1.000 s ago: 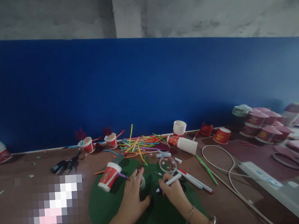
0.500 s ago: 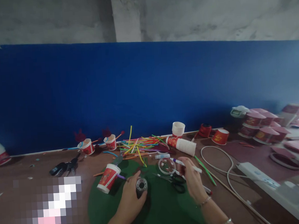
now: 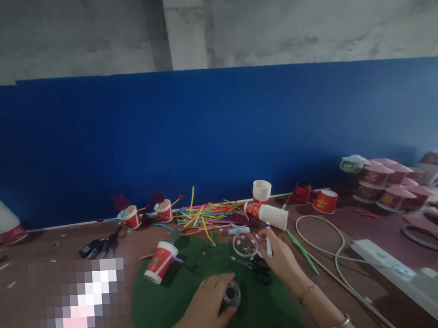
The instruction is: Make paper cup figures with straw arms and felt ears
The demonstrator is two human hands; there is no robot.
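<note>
My left hand [image 3: 211, 303] is closed around a short dark cylinder [image 3: 232, 293] whose grey ringed end, with a dark centre, faces up; its exact kind is unclear. Both are over the green round mat [image 3: 195, 264]. In my right hand [image 3: 280, 254] is a white marker [image 3: 269, 242] with a purple end pointing up. Black-handled scissors [image 3: 262, 275] lie just left of that hand, beside a clear round dish [image 3: 245, 245] with small bits in it. A red paper cup [image 3: 160, 262] with a purple stick in its side lies tilted on the mat's left.
Colourful sticks [image 3: 203, 217] are piled by the blue wall [image 3: 217, 134]. Stacked paper cups [image 3: 270, 215] lie right of them. A white power strip [image 3: 382, 258] and its looped cable [image 3: 336, 253] are at right, with pink-topped cups [image 3: 397, 197] behind. Keys [image 3: 98, 247] lie left.
My left hand has moved right and nearer to me with the dark cylinder. My right hand has turned the marker from nearly level to nearly upright.
</note>
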